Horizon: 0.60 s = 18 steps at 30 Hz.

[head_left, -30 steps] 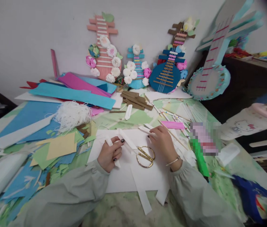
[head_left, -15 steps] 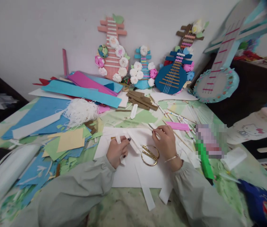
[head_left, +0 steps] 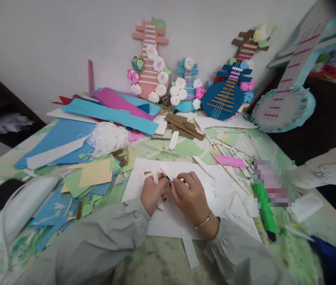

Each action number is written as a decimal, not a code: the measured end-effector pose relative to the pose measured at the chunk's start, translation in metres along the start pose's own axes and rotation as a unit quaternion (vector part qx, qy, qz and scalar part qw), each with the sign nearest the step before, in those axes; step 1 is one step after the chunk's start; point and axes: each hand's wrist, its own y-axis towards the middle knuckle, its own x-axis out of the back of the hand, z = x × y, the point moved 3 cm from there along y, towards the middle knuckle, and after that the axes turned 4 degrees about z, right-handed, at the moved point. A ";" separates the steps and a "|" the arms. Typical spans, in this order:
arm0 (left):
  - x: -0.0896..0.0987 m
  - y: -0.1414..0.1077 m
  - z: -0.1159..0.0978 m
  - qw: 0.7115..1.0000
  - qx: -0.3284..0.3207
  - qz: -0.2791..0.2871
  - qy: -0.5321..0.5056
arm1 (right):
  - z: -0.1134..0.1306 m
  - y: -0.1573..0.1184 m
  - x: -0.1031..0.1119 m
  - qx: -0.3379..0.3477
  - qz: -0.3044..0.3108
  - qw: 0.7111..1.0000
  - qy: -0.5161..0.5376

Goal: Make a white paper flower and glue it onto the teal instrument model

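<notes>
The left hand [head_left: 151, 194] pinched a paper strip [head_left: 155, 176] above the white sheet [head_left: 163, 226], needing steadiness with the right hand [head_left: 192, 196] so close, its grip unclear.

The string ball [head_left: 108, 139] is white (the thin pen-like sticks [head_left: 233, 152], colour-banded).

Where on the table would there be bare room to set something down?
Mainly at the near edge of the table, between the left sleeve and the long white strip. A smaller patch lies between the white sheet and brown strips. Coloured scraps crowd the left; sticks and white offcuts, the right.
</notes>
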 end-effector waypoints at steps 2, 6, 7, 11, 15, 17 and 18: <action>0.001 0.000 0.000 1.000 0.005 0.010 -0.004 | -0.008 0.000 0.003 -0.045 -0.023 0.996 0.078; -0.001 -0.002 -0.002 0.999 0.011 0.047 0.009 | -0.024 -0.001 0.000 -0.156 -0.003 0.957 0.247; -0.002 -0.003 -0.003 0.998 0.012 0.056 0.014 | -0.026 -0.001 -0.002 -0.180 0.010 0.944 0.276; -0.005 -0.005 -0.002 0.996 0.007 0.086 0.033 | -0.031 -0.003 -0.007 -0.246 0.038 0.905 0.346; -0.004 -0.005 0.000 0.993 -0.005 0.103 0.057 | -0.035 -0.003 -0.009 -0.299 0.054 0.869 0.390; -0.004 -0.006 0.000 0.992 -0.008 0.106 0.071 | -0.038 -0.003 -0.009 -0.321 0.061 0.855 0.404; -0.004 -0.006 0.000 0.991 -0.010 0.109 0.077 | -0.038 -0.003 -0.008 -0.326 0.063 0.848 0.412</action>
